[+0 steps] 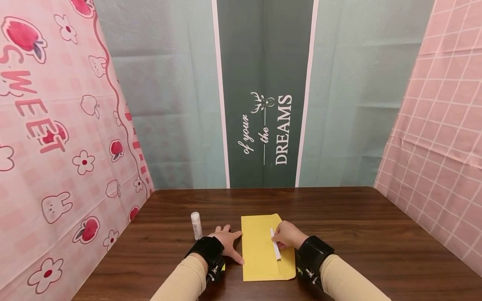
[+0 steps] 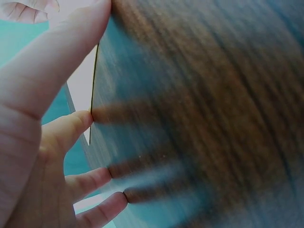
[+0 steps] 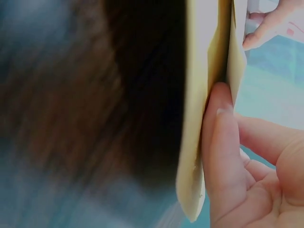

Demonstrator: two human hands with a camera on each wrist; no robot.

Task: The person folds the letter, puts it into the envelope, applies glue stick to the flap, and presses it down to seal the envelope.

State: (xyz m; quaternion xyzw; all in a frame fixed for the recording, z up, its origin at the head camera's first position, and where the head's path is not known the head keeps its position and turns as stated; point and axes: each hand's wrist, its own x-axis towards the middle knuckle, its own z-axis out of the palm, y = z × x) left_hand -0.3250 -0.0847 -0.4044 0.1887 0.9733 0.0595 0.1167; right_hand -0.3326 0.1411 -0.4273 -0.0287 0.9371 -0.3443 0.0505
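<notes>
A yellow envelope (image 1: 260, 251) lies flat on the table, its flap (image 1: 288, 263) unfolded to the right. A white folded paper (image 1: 276, 251) sticks out as a narrow strip at the envelope's opening; how far it reaches inside is hidden. My right hand (image 1: 288, 235) pinches this paper between thumb and fingers, just above the flap. In the right wrist view the fingers (image 3: 223, 142) lie between the flap and the paper. My left hand (image 1: 227, 242) spreads its fingers on the table, with the thumb and one fingertip touching the envelope's left edge.
A white glue stick (image 1: 196, 225) stands on the table, just left of the left hand. The dark wooden table (image 1: 339, 217) runs back to a green curtain (image 1: 180, 104). Pink cloths hang on both sides.
</notes>
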